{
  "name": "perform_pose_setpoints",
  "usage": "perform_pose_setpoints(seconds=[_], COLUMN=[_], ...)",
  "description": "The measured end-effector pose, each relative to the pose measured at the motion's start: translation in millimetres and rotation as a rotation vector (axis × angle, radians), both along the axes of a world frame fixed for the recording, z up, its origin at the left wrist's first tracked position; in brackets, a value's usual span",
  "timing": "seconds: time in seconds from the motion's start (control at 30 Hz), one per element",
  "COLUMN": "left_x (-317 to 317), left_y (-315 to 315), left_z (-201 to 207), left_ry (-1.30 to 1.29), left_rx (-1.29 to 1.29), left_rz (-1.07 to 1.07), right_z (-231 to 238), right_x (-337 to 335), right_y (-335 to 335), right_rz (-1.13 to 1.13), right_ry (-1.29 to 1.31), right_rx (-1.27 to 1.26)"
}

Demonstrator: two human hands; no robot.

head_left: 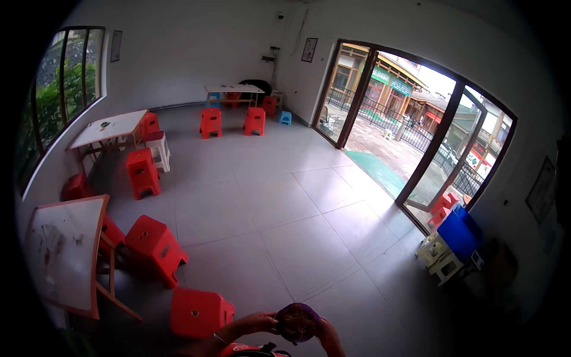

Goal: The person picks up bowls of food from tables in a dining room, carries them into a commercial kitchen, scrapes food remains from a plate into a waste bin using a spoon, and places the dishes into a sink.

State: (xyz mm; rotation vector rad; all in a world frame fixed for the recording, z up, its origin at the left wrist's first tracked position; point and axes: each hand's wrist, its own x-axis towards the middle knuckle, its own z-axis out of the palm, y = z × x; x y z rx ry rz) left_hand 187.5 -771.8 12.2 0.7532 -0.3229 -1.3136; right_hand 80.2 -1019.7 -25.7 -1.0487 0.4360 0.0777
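A round, dark purple-rimmed bowl (297, 323) is held between my two hands at the bottom of the view. Brownish food seems to fill it, though the dim light hides what kind. My left hand (262, 322) grips the bowl's left side, its thumb at the rim and a thin bracelet on that wrist. On the opposite side, my right hand (326, 334) is closed on the bowl's edge, with most of its fingers hidden beneath. Just left of my left forearm stands a red plastic stool (201, 313).
More red stools (153, 247) stand by a near-left white table (62, 256); other tables (110, 128) are farther off. Grey floor tiles (285, 238) lead to a glass door (386, 113) with a green mat (375, 169). A blue bin (458, 231) stands right, beside cream stools (437, 257).
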Motion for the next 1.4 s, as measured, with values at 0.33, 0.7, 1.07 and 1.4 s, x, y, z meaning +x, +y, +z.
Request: perform_pose_setpoints(seconds=[0.33, 0.7, 1.07, 1.4], left_x=[97, 180, 303, 488], left_y=[-56, 10, 88, 167], left_z=[-66, 93, 14, -24], left_ry=[0.182, -0.189, 0.128, 0.094], left_rx=[-0.112, -0.039, 0.005, -0.071], left_rz=[0.234, 0.882, 1.394, 1.498], right_z=[-1, 4, -17, -34], right_x=[182, 415, 586, 765], right_y=[-40, 13, 150, 233], right_rz=[0.195, 0.758, 1.030, 1.145], right_ry=[0.100, -0.047, -0.004, 0.174], right_rx=[-0.022, -0.021, -0.036, -0.009])
